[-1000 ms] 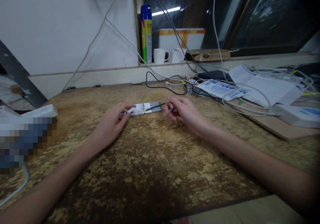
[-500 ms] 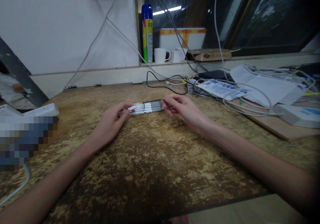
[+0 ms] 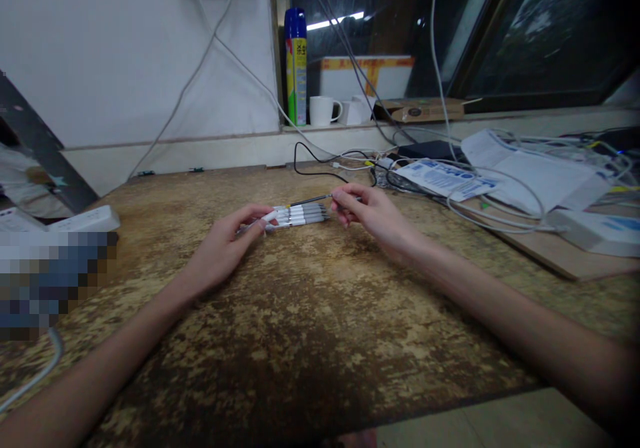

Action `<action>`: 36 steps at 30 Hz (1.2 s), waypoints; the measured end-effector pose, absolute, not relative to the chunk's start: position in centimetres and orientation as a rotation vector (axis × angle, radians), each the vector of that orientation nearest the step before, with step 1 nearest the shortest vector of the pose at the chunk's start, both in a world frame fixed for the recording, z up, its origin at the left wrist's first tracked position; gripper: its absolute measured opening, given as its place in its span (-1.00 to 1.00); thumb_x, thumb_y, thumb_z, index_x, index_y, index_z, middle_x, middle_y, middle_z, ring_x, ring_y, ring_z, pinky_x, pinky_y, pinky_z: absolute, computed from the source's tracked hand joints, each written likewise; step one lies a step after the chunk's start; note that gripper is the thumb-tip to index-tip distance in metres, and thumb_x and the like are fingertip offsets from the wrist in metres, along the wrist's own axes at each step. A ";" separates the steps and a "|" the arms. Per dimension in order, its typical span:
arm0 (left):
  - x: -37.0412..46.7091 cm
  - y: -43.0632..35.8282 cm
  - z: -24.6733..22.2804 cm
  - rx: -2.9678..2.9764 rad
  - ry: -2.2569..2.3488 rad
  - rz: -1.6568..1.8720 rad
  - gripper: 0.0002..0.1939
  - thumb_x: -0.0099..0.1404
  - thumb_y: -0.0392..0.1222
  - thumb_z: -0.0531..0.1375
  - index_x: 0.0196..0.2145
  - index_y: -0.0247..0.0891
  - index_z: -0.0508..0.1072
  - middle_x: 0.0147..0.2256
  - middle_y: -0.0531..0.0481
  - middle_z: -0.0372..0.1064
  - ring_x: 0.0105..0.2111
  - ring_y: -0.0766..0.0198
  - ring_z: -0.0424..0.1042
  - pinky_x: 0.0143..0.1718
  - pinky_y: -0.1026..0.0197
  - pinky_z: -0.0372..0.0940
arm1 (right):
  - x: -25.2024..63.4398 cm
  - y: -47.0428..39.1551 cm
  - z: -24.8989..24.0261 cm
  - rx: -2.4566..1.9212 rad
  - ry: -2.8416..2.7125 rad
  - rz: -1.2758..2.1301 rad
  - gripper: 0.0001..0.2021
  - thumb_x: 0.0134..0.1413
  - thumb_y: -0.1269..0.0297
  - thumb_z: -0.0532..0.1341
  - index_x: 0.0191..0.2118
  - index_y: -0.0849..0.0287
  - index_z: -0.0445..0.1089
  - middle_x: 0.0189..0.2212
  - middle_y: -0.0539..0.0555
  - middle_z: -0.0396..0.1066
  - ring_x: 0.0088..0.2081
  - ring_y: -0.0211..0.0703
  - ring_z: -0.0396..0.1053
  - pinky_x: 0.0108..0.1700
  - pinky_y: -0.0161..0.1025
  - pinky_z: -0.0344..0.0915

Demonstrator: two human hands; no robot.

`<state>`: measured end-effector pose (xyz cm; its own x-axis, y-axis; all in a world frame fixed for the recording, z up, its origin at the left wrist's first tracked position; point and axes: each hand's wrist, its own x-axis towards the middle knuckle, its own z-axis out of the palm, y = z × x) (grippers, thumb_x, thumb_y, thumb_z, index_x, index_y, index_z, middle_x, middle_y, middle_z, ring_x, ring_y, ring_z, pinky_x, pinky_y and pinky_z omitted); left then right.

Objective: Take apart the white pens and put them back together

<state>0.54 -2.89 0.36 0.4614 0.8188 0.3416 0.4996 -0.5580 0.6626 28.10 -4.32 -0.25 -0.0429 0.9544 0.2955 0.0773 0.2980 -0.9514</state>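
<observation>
Several white pens with grey grips [image 3: 306, 216] lie side by side in a row on the worn wooden table [image 3: 280, 321]. My left hand [image 3: 231, 236] is closed at their left end, with a white pen barrel [image 3: 271, 217] between thumb and fingers. At the other end, my right hand [image 3: 369, 212] pinches the tip of a thin dark pen refill [image 3: 311, 200]. The refill slants leftward just above the back of the row, showing a yellowish part near its far end. Whether my right fingers hold anything more is hard to make out.
Tangled cables, papers [image 3: 535, 168] and a white power strip [image 3: 597, 230] crowd the right side on a board. A spray can [image 3: 296, 68] and a white mug [image 3: 323, 110] stand on the sill. Another power strip [image 3: 93, 220] is at left.
My right hand has moved slightly right and up, lifting the refill away from the row. The left hand has shifted a little right with the barrel.
</observation>
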 end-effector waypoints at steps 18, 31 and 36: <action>1.1 -4.2 1.0 2.315 1.039 0.784 -0.65 0.48 0.06 0.18 0.10 -0.03 0.58 0.11 0.01 0.56 0.05 0.07 0.53 0.19 0.01 0.32 | 26.6 -5.6 -0.7 -1.052 -1.719 0.789 -0.75 0.32 0.06 0.23 -0.24 0.15 0.41 -0.44 -0.01 0.42 -0.49 -0.25 0.30 -0.42 -0.24 0.20; 1.1 -4.0 0.9 2.326 1.087 0.780 -0.62 0.48 0.07 0.18 0.13 -0.05 0.58 0.12 0.00 0.55 0.08 0.04 0.52 0.22 -0.01 0.30 | 27.0 -4.8 -1.2 -1.103 -1.601 0.955 -0.66 0.40 0.08 0.05 -0.30 0.17 0.41 -0.35 0.08 0.53 -0.55 -0.27 0.30 -0.44 -0.23 0.21; 0.9 -3.8 1.0 2.279 1.140 0.826 -0.65 0.49 0.05 0.16 0.10 -0.05 0.59 0.11 -0.01 0.56 0.07 0.04 0.52 0.22 -0.04 0.30 | 27.6 -4.5 -0.6 -1.062 -1.458 0.960 -0.90 0.19 0.32 0.15 -0.31 0.17 0.40 -0.29 0.11 0.54 -0.51 -0.26 0.31 -0.38 -0.23 0.23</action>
